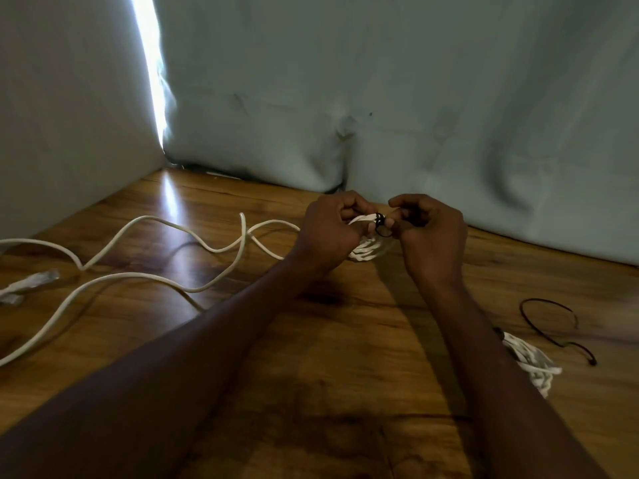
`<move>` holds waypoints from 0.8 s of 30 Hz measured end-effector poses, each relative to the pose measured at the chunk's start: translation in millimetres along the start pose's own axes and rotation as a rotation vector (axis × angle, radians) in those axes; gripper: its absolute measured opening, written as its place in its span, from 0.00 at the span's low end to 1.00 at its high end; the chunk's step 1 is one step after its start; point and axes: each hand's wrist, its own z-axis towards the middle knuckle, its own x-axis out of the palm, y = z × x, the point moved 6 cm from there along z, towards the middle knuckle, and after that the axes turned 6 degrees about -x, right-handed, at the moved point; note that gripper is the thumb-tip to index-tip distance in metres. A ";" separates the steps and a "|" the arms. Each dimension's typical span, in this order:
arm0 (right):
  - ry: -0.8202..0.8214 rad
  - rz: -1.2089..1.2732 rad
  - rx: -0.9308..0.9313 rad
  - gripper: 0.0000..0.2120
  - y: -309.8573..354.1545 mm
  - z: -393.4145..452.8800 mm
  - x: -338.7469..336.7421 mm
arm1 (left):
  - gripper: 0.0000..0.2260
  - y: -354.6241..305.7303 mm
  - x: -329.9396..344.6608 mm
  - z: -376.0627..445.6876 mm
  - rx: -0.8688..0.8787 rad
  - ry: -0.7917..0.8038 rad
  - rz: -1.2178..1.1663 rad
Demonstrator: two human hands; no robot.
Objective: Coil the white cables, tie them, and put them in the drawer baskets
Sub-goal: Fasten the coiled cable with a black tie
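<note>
Both forearms reach up from the near edge of the wooden table (345, 357); left hand (328, 233) curls round the coiled white cable (368, 248) held up off the table near its far edge, right hand (430, 233) pinches the black tie (380, 225) wrapped on the coil's top, so the coil sits between the two hands. Loose white cable (138, 276) snakes across the table's left side to a connector (31, 283) at the left edge. Second tied bundle (532, 364) lies beside the right forearm, spare black tie (553, 323) just beyond it toward the right edge.
</note>
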 end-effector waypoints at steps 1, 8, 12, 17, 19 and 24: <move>-0.003 0.005 -0.004 0.15 0.0 -0.1 -0.4 | 0.09 -0.3 -0.4 0.1 -0.006 0.001 -0.013; 0.012 0.000 0.010 0.16 -2.7 2.3 2.3 | 0.09 1.6 -3.7 2.2 -0.054 -0.004 -0.158; -0.070 -0.087 0.009 0.15 0.6 -1.5 0.4 | 0.09 5.4 -0.5 3.3 -0.086 0.022 -0.192; -0.071 -0.115 -0.085 0.14 6.2 -5.4 4.9 | 0.09 3.0 2.2 0.1 -0.075 0.038 -0.165; -0.040 -0.131 -0.128 0.12 8.2 -5.5 5.0 | 0.09 2.9 0.9 0.7 -0.073 0.025 -0.163; 0.069 -0.236 -0.243 0.09 18.7 -7.5 13.0 | 0.10 1.0 -1.4 1.0 -0.002 -0.015 -0.059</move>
